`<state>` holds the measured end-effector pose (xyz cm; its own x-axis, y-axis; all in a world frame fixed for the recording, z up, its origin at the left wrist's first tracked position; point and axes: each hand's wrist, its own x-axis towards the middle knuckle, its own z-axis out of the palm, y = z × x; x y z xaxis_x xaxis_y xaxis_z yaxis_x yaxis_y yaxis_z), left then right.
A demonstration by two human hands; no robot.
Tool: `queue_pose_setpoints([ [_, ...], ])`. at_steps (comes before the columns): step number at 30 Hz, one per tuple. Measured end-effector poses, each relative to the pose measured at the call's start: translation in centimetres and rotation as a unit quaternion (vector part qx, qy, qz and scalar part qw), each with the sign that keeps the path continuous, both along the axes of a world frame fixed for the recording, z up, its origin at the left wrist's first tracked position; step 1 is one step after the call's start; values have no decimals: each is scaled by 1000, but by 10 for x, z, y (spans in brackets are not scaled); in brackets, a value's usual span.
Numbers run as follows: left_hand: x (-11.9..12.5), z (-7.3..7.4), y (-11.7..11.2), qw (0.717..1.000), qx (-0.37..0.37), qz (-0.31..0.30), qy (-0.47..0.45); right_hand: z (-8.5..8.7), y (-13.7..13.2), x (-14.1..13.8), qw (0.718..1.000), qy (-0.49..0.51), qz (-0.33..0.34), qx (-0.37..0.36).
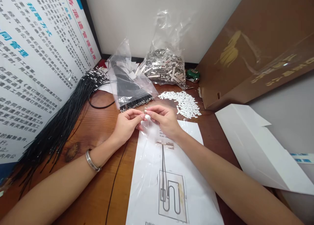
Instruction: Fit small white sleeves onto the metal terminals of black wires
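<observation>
My left hand is closed in a pinch, its thumb and forefinger tips meeting those of my right hand. My right hand is pinching too. A tiny shiny bit and a speck of white show between the fingertips, too small to name. Both hands hover over the top end of a white sheet with a printed line drawing under clear plastic. Just beyond them lies a clear bag of black cords with metal-tipped ends. Small white pieces are heaped beyond my right hand.
A bundle of black cords with white ends lies at left, beside a printed board. At the back stand a clear bag of flat metal pieces and a green object. A brown box and folded white card border the right.
</observation>
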<state>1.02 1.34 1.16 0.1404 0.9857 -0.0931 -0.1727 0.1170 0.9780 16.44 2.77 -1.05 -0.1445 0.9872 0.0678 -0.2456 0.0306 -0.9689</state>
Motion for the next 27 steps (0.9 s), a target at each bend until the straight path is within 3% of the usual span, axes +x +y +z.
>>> queue_pose_setpoints([
  [27,-1,-2,0,1000,7,2,-11,2,-2,0,999,-43,6,-13],
])
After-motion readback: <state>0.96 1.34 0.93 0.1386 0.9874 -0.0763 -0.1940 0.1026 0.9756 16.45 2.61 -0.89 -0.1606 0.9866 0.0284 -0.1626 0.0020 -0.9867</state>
